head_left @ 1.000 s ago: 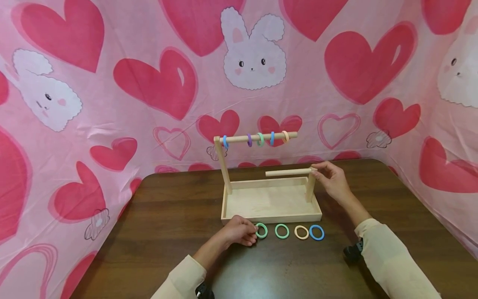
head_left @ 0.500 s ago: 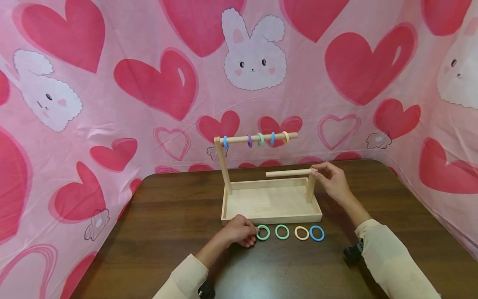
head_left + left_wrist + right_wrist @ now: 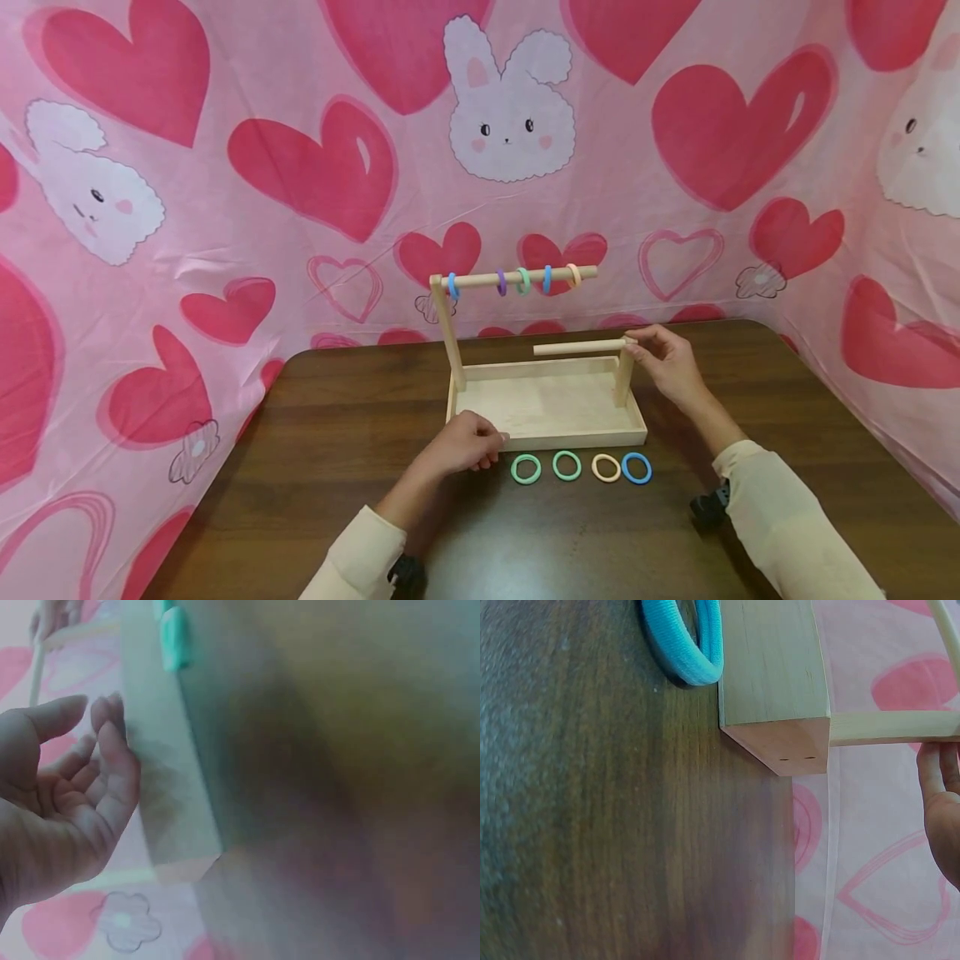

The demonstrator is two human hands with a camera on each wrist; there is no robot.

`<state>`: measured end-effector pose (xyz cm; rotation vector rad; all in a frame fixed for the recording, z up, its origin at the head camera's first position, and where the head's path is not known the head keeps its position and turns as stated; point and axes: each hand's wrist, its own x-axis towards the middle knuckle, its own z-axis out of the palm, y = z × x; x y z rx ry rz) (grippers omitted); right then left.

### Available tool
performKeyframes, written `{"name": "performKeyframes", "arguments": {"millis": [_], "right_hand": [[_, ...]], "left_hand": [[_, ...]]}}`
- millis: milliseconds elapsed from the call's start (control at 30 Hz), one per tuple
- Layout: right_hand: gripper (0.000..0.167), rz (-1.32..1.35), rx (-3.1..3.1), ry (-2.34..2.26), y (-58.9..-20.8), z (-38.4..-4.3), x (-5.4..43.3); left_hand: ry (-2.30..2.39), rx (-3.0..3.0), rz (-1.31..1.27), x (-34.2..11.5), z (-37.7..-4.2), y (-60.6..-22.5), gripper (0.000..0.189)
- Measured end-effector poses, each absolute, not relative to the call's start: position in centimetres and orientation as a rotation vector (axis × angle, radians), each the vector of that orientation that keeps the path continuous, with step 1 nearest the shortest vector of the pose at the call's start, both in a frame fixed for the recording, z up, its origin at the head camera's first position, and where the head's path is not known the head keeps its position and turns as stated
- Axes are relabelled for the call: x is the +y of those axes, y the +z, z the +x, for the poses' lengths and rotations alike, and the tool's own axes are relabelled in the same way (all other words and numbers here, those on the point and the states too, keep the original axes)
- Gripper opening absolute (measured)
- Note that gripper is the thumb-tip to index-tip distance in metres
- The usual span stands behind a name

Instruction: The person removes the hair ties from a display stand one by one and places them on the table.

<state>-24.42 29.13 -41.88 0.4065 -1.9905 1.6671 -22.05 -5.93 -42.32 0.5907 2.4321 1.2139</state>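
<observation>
My left hand [image 3: 461, 443] is at the front left of the wooden rack's tray [image 3: 570, 438], fingers loosely bent and holding nothing. In the left wrist view a small gap shows between thumb and fingertips. Just right of that hand, a green hair tie [image 3: 526, 468] lies on the table. My right hand [image 3: 669, 362] pinches the top of the rack's short right post [image 3: 624, 377], where a lower rod [image 3: 577, 346] points left. The right wrist view shows fingers [image 3: 931, 771] against the post. On the upper rod [image 3: 480, 278] hang several ties, including a purple one [image 3: 502, 282].
Along the tray's front, the row continues with another green tie [image 3: 566, 465], a cream one [image 3: 606, 468] and a blue one [image 3: 637, 468]. A tall left post [image 3: 448, 333] carries the upper rod. A pink heart-and-rabbit cloth [image 3: 300, 67] hangs behind the brown table [image 3: 337, 400].
My left hand has come off the leftmost green tie and moved up and left to the tray's front edge. That tie has shifted slightly. The right hand stays at the post.
</observation>
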Motion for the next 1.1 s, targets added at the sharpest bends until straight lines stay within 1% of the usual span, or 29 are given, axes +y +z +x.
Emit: {"name": "performKeyframes", "arguments": {"millis": [167,333,500,767,1100], "right_hand": [[0.022,0.407,-1.992,1.659,-41.8,-24.4,29.2],[0.021,0.399,-1.999,1.656,-41.7,-24.3,29.2],[0.021,0.407,-1.989,1.666,-41.8,-24.3,29.3],[0.021,0.433,-1.960,1.668,-41.9,-24.5,29.3],[0.021,0.437,-1.974,1.646,-41.9,-24.6,29.3]], "left_hand": [[1.413,2.520,0.608,-6.5,-23.3,-41.0,0.022],[1.693,2.592,0.513,-6.8,-24.2,-39.5,0.018],[1.958,2.645,0.404,-6.8,-24.8,-38.0,0.019],[2.327,2.809,0.382,-6.7,-26.4,-35.7,0.021],[2.342,2.768,0.518,-7.5,-29.9,-33.7,0.032]]}}
